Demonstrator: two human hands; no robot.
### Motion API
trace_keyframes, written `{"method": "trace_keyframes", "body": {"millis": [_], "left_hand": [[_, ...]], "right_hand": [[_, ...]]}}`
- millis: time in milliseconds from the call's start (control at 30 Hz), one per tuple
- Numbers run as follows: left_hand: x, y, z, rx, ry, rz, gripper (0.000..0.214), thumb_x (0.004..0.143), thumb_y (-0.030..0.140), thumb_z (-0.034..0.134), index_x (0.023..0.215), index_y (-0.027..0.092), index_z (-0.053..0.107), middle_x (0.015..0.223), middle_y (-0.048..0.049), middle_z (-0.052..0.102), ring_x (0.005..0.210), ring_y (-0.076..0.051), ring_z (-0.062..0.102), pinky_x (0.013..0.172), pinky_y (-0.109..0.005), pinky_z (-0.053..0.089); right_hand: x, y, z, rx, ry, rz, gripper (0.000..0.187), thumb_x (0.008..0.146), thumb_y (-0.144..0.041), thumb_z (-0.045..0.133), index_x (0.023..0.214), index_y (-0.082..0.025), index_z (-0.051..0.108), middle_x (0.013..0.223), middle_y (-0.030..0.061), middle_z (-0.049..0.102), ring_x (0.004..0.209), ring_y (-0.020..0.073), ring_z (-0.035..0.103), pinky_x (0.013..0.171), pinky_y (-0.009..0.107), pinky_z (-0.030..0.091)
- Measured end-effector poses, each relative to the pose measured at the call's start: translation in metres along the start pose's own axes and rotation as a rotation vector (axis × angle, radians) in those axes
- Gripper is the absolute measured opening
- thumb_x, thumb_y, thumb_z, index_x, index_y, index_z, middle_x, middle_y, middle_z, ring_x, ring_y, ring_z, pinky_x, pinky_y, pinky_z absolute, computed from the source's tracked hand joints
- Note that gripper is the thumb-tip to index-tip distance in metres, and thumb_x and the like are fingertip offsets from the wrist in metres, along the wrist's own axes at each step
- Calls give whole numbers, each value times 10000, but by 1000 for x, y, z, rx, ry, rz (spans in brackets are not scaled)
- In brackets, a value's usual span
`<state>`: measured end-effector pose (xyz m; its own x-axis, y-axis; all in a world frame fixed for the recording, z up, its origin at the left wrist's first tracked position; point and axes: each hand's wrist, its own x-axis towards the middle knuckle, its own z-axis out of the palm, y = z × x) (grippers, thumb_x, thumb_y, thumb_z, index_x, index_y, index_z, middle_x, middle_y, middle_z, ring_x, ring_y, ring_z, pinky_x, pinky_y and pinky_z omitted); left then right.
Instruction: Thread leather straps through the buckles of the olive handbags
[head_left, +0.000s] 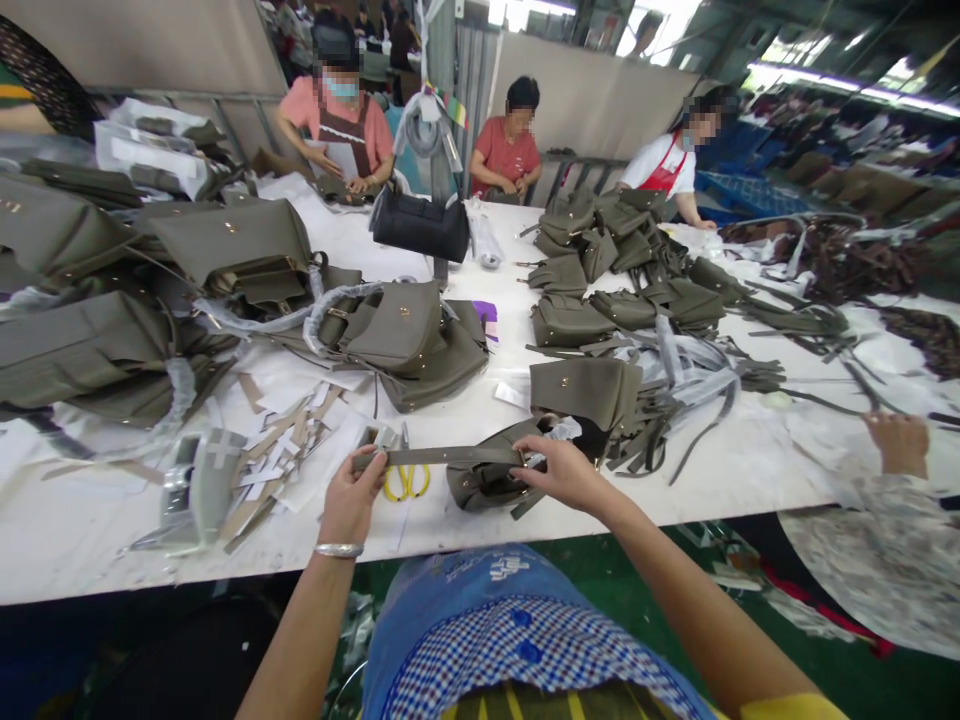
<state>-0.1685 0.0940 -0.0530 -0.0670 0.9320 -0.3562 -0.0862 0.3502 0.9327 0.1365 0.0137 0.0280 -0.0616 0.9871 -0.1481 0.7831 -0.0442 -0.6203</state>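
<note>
My left hand (352,497) pinches the left end of an olive-grey leather strap (442,457), fingers closed on it. My right hand (559,470) grips the strap's right end, where it meets a small olive-grey bag (484,482) lying at the table's near edge. The strap is stretched level between both hands. Yellow-handled scissors (406,482) lie on the table just under the strap, beside my left hand.
The white table (90,530) holds heaps of olive bags (409,335), loose straps (690,380) and paper scraps (277,450). A black bag (421,226) hangs on a stand mid-table. Three people work at the far side; another person's hand (896,443) rests at right.
</note>
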Motion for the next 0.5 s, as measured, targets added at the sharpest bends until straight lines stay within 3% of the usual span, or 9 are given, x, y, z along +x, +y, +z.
{"method": "trace_keyframes", "body": {"millis": [67, 133, 200, 267, 367, 433, 500], "left_hand": [[-10, 6, 22, -188, -133, -3, 471, 698, 455, 702, 1065, 191, 570, 725, 35, 584, 611, -76, 554, 616, -212, 485], [-21, 7, 43, -193, -257, 36, 446, 786, 462, 609, 1147, 210, 537, 752, 20, 605, 652, -88, 578, 645, -224, 503], [-33, 0, 58, -30, -376, 105, 477, 788, 445, 604, 1194, 206, 536, 851, -29, 662, 780, -143, 622, 697, -273, 527], [-41, -12, 66, 220, -468, 207, 520, 691, 408, 705, 1159, 209, 593, 1002, -75, 686, 913, -212, 631, 727, -327, 545], [-38, -34, 75, 457, -489, 411, 471, 645, 406, 733, 1097, 299, 657, 1126, -59, 677, 991, -268, 625, 746, -393, 565], [-27, -45, 82, 486, -466, 488, 326, 666, 423, 695, 988, 370, 703, 1032, -22, 717, 906, -272, 659, 724, -403, 582], [-16, -49, 89, 468, -516, 509, 260, 587, 431, 729, 846, 443, 722, 908, 15, 744, 814, -293, 680, 624, -397, 596]], "right_hand": [[5, -13, -4, 168, -33, -68, 262, 793, -311, 624, 1029, -197, 613, 982, 38, 685, 913, 185, 614, 833, 309, 440], [9, -24, -8, 302, -67, -109, 252, 798, -292, 618, 1026, -185, 617, 977, 35, 679, 917, 174, 603, 850, 303, 440], [10, -30, -11, 406, -54, -98, 250, 799, -293, 617, 1020, -178, 632, 971, 39, 680, 916, 175, 600, 847, 298, 446], [8, -31, -14, 468, 1, -65, 240, 788, -296, 631, 995, -178, 655, 972, 39, 685, 925, 181, 602, 850, 295, 448], [3, -31, -24, 463, 101, -28, 215, 739, -285, 682, 929, -186, 691, 914, 22, 702, 892, 182, 613, 838, 283, 445], [-1, -33, -32, 456, 173, -5, 193, 692, -284, 724, 860, -191, 709, 848, 5, 704, 846, 176, 615, 808, 270, 445], [-3, -33, -39, 530, 235, 2, 184, 652, -295, 755, 793, -186, 712, 796, -2, 697, 809, 170, 612, 782, 266, 446]]}}
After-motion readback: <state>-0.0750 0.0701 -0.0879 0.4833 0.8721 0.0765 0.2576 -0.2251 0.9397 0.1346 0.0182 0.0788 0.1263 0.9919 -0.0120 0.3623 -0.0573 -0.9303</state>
